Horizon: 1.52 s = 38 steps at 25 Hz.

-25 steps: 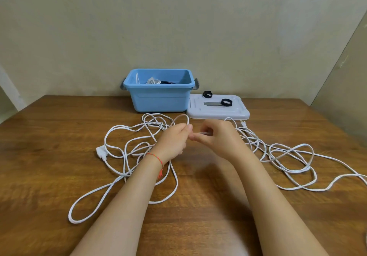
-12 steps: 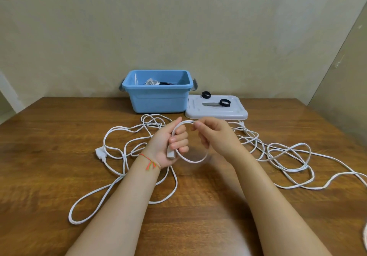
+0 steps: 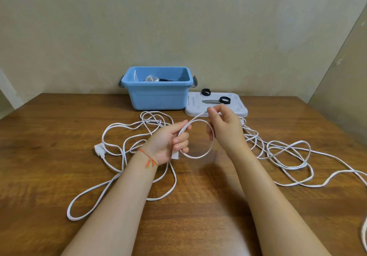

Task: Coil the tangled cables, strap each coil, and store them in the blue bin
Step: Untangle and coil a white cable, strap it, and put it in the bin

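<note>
The left hand gripped a small loop of white cable, its plug end poking below the fingers. The right hand pinched the next stretch (raised a little higher). Beyond both hands stood the blue bin on the bench.

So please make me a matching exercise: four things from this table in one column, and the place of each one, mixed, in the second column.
Things:
1. light blue plastic bin
2. white flat plastic lid
3. black strap rings
4. small loop of white cable

Places:
A. held between the two hands
B. lying on the lid
C. on the wooden table, right of the bin
D. at the back of the table, near the wall

Pairs: 1-D, 2-C, 3-B, 4-A
</note>
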Each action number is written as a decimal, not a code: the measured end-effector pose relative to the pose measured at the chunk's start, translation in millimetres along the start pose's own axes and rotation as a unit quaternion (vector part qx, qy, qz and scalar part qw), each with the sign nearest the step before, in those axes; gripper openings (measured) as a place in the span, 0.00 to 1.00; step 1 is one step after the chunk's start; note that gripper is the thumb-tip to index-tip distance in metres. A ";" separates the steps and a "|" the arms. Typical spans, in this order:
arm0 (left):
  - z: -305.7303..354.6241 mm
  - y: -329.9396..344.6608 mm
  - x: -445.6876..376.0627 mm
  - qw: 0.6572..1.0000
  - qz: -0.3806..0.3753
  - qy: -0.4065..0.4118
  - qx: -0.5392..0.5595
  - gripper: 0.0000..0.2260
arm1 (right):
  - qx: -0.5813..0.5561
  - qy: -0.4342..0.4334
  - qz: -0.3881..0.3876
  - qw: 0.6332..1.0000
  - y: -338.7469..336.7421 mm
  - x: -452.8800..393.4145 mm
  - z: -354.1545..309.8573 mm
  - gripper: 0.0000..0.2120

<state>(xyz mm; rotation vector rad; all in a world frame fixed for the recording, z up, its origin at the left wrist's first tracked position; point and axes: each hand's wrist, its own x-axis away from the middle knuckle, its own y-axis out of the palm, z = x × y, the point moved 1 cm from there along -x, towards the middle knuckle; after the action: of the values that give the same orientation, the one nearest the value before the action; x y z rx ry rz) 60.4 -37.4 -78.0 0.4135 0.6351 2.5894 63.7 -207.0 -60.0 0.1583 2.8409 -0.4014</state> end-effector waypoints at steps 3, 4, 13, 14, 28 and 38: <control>-1.2 3.3 1.4 0.999 -0.036 -0.023 0.006 0.14 | -0.025 0.012 0.002 1.000 -0.4 -0.3 1.8 0.12; -2.3 3.7 1.7 0.998 -0.046 -0.031 0.006 0.15 | -0.018 0.014 0.003 1.000 0.4 -1.0 3.6 0.11; -3.6 -3.1 -5.6 0.997 0.031 -0.061 0.048 0.17 | 0.132 -0.009 -0.010 0.991 -3.9 -10.3 18.6 0.11; -3.5 -4.1 -6.6 0.996 0.051 -0.061 0.050 0.18 | 0.184 -0.010 -0.025 0.983 -4.2 -10.1 19.6 0.11; 7.8 -28.9 -6.0 0.925 0.263 0.153 0.229 0.18 | 0.369 0.043 -0.031 0.928 -29.8 -12.7 26.0 0.07; 0.2 9.8 -4.7 0.951 0.148 0.238 -0.133 0.11 | 0.550 -0.076 -0.203 0.807 20.9 4.6 5.8 0.08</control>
<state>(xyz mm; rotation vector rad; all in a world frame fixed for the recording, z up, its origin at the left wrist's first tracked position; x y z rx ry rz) 61.2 -47.4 -73.8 -0.2321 0.3811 3.0370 63.7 -188.3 -72.0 -0.2665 2.0864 -1.9865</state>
